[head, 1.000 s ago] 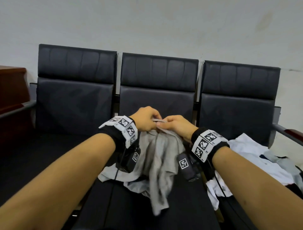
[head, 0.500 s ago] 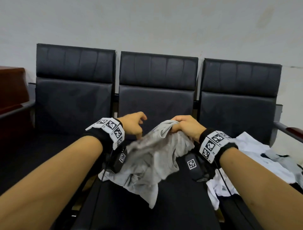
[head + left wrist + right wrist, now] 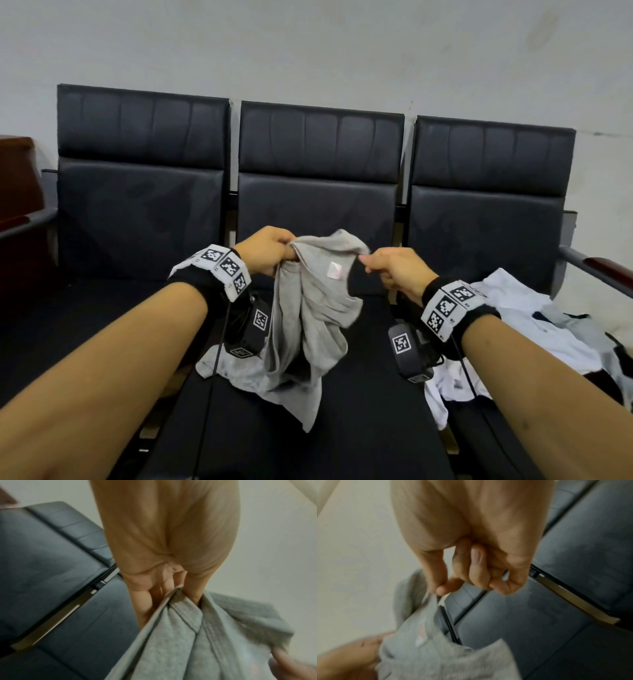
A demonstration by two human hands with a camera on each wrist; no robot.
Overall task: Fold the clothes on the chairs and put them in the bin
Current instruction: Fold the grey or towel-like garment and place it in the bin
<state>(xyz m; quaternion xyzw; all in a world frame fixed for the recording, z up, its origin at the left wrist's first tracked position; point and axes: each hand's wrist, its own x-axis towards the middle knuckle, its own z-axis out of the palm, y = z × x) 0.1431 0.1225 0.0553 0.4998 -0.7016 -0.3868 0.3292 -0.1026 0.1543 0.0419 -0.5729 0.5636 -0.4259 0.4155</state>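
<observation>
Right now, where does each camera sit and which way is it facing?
Head: on the person's head, looking forward and down at three black chairs; both forearms show, with left hand and right hand.
Left wrist: along the left hand, whose fingers grip it.
Right wrist: along the right hand, pinching its edge.
All three share the grey garment.

Head view looking forward-down at three black chairs (image 3: 318,212), wrist views close along each palm, all sharing grey garment (image 3: 318,308)
</observation>
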